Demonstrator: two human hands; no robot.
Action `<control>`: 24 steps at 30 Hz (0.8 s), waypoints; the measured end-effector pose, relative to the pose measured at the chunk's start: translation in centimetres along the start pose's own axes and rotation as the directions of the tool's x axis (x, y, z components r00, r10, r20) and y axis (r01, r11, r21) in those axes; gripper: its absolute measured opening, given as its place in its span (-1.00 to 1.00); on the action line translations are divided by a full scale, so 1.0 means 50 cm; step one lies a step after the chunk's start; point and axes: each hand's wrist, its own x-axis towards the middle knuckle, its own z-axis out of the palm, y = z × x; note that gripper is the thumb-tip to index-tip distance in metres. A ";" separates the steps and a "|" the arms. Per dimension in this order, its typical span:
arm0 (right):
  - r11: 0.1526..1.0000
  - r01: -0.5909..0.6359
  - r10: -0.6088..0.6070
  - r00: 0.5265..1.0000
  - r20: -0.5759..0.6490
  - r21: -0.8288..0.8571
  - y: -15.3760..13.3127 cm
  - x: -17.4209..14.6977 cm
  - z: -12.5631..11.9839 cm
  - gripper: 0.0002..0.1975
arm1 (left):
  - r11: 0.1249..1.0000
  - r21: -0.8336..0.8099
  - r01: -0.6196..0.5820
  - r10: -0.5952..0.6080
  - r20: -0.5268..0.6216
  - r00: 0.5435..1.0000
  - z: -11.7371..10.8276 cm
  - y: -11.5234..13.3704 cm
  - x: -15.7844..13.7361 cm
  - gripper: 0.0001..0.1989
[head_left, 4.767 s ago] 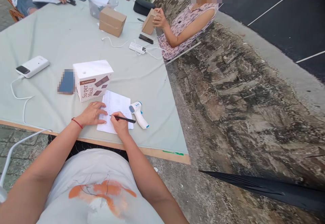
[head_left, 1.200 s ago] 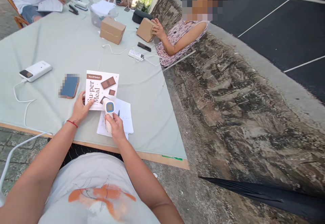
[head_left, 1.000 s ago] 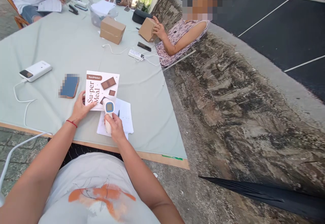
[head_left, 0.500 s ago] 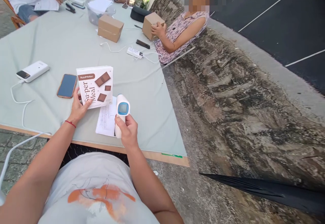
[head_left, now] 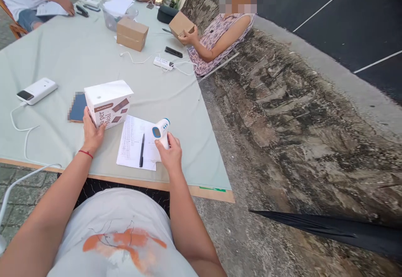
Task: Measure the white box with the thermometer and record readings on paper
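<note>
My left hand (head_left: 93, 133) grips the lower left corner of a white box (head_left: 108, 101) printed "NutriMotion Su-per Meal", its plain top tilted into view. In my right hand (head_left: 170, 151) is a white and blue infrared thermometer (head_left: 161, 131), fingers wrapped round its handle and its small screen facing me. Between the hands lie printed papers (head_left: 130, 143) on the table, with a black pen (head_left: 142, 151) across them. A phone (head_left: 77, 108) lies behind the box, partly covered by it.
A white power bank (head_left: 37, 90) with a cable sits at the left of the cloth-covered table (head_left: 72, 63). Farther back are a cardboard box (head_left: 132, 34), a plastic tub (head_left: 111, 21) of papers and a power strip (head_left: 163, 63). A person at the right holds another carton (head_left: 181, 24).
The white box has tipped so its top shows. My right hand has moved right with the thermometer, turning it and uncovering the pen. The person at the right has tilted their carton.
</note>
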 end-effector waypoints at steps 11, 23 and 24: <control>0.841 0.136 -0.200 0.977 -0.068 -0.524 0.078 0.024 -0.003 -0.59 | 0.834 0.373 -0.407 0.442 -0.010 0.897 0.016 0.065 -0.035 -0.42; 0.920 0.336 -0.276 0.920 0.277 -0.202 0.039 -0.013 0.091 -0.59 | 0.832 0.129 -0.540 0.304 0.707 0.638 0.029 0.058 -0.051 -0.61; 0.929 0.347 -0.310 0.919 0.243 -0.127 0.043 -0.011 0.089 -0.60 | 0.838 0.131 -0.530 0.290 0.716 0.635 0.030 0.058 -0.051 -0.61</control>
